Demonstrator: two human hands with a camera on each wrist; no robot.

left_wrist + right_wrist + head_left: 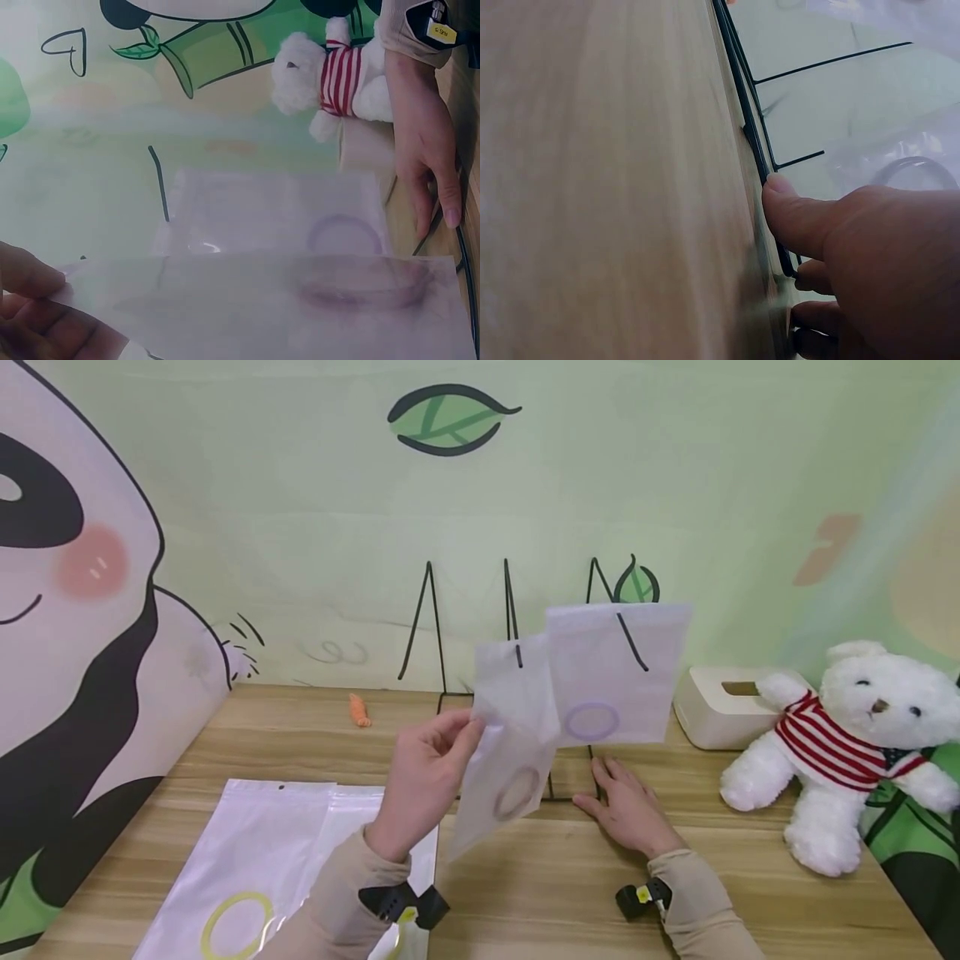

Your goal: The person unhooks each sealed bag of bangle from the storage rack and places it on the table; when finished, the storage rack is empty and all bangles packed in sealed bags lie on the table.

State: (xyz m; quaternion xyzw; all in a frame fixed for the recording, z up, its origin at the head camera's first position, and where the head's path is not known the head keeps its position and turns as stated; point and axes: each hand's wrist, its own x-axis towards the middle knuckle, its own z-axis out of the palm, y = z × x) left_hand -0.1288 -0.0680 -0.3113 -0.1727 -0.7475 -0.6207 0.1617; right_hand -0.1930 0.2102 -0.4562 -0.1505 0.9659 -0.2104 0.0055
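My left hand pinches the left edge of a white translucent zip bag between thumb and fingertips. A brownish-pink ring shows near the bag's bottom. This bag is on the middle prong of a black wire display rack, whose tip pokes out near the top, and it hangs tilted. Another bag with a purple ring hangs from the rack's right prong. My right hand rests at the rack's front right base corner, its fingers extended and the thumb touching the base wire.
Flat white bags with yellow rings lie at front left. A small orange object is near the back edge. At right, a white teddy bear in a striped shirt leans by a white tissue box. A printed wall cloth stands behind.
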